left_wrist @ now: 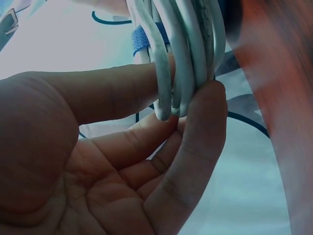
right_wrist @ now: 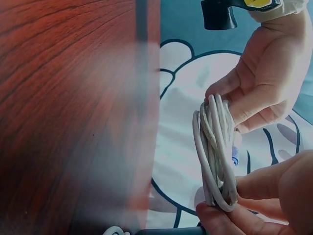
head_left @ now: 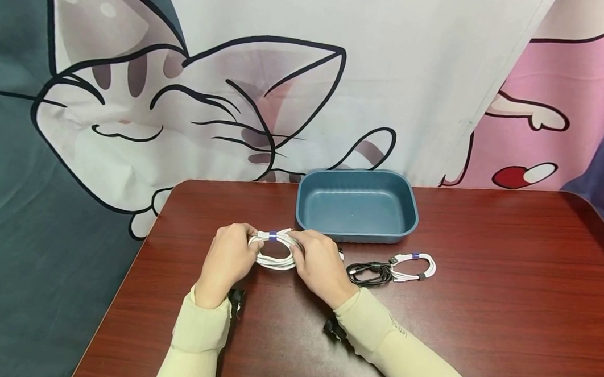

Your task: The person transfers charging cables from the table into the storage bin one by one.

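Note:
A coiled white cable (head_left: pixel 276 263) with a blue strap (head_left: pixel 273 236) round its top is held up between both hands. My left hand (head_left: pixel 229 258) pinches the coil's left side; in the left wrist view the thumb and fingers (left_wrist: pixel 205 112) close round the strands. On the opposite side my right hand (head_left: pixel 323 263) grips the coil between thumb and fingers, as the right wrist view also shows with the white cable (right_wrist: pixel 215 152) between the two hands. The cable's ends are largely hidden by the fingers.
Behind the hands a blue-grey bin (head_left: pixel 356 237) stands at the table's back edge. Right of the right hand lie a bundled black cable (head_left: pixel 369 273) and a smaller white cable loop (head_left: pixel 428 268) on the brown table (head_left: pixel 505 313). A printed cloth (head_left: pixel 415 75) hangs behind.

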A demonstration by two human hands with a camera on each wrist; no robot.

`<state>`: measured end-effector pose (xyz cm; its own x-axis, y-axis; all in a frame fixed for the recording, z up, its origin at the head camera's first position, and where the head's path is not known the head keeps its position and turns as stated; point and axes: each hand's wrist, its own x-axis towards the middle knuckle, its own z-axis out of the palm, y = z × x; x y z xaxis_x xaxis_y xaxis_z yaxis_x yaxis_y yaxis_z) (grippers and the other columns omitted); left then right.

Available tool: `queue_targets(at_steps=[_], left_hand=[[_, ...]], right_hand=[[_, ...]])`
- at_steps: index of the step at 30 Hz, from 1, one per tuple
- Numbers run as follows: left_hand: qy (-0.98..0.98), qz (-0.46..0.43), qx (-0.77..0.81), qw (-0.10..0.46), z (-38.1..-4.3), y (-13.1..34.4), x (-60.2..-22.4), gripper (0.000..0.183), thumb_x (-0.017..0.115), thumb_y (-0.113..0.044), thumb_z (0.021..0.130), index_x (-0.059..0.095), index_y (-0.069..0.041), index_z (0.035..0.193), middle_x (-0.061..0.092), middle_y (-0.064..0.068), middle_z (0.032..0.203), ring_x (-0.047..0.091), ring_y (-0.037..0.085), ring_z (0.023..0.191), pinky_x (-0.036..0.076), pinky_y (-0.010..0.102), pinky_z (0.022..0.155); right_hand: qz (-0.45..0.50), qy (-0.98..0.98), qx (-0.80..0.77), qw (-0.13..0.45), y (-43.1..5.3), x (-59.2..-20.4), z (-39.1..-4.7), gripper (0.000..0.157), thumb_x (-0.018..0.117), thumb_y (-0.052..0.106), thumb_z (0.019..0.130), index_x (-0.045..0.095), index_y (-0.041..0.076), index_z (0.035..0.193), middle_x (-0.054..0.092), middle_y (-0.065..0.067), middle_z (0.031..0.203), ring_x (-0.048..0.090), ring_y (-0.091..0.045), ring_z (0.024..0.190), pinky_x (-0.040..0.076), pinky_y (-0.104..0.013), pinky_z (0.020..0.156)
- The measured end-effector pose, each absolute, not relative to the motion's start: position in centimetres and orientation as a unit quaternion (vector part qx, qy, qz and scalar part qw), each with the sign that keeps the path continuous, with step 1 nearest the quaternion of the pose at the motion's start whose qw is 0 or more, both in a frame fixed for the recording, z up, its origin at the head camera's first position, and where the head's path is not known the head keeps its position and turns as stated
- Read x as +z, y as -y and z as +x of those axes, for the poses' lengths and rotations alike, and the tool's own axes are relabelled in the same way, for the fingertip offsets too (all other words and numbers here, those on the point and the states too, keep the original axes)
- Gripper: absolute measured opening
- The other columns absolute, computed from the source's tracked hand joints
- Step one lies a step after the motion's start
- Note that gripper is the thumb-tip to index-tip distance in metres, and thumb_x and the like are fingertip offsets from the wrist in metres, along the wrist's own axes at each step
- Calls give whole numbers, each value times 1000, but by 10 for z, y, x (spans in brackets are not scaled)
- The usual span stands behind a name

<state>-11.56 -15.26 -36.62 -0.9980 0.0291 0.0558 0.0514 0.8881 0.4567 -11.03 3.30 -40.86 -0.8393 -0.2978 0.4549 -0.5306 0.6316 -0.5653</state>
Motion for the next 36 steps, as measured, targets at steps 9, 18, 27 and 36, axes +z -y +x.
queue_targets(at_steps=[9, 18, 27, 36], left_hand=[[972, -21, -232, 23, -115, 152, -364, 20, 74, -10, 88, 74, 4, 102, 72, 14, 95, 66, 32, 87, 53, 47, 79], [972, -16, -233, 25, -115, 150, -362, 20, 73, -11, 89, 73, 3, 103, 72, 14, 95, 67, 32, 89, 52, 47, 79], [971, -18, -235, 33, -114, 147, -363, 22, 74, -11, 89, 73, 4, 105, 72, 16, 97, 68, 33, 91, 53, 48, 80], [971, -22, -232, 46, -114, 145, -361, 21, 74, -11, 89, 73, 4, 103, 72, 16, 96, 68, 35, 91, 53, 48, 80]], right_hand=[[235, 886, 359, 177, -34, -407, -111, 23, 71, 3, 89, 75, 4, 112, 74, -8, 98, 71, -24, 90, 55, -41, 79], [236, 881, 367, 183, -34, -406, -112, 23, 72, 3, 89, 75, 5, 111, 74, -6, 97, 70, -23, 89, 55, -40, 79], [232, 881, 366, 189, -37, -405, -112, 23, 72, 3, 88, 75, 4, 111, 74, -6, 96, 70, -22, 87, 55, -40, 78], [229, 881, 368, 190, -37, -404, -114, 22, 72, 3, 89, 75, 4, 111, 73, -7, 97, 70, -23, 89, 55, -39, 78]])
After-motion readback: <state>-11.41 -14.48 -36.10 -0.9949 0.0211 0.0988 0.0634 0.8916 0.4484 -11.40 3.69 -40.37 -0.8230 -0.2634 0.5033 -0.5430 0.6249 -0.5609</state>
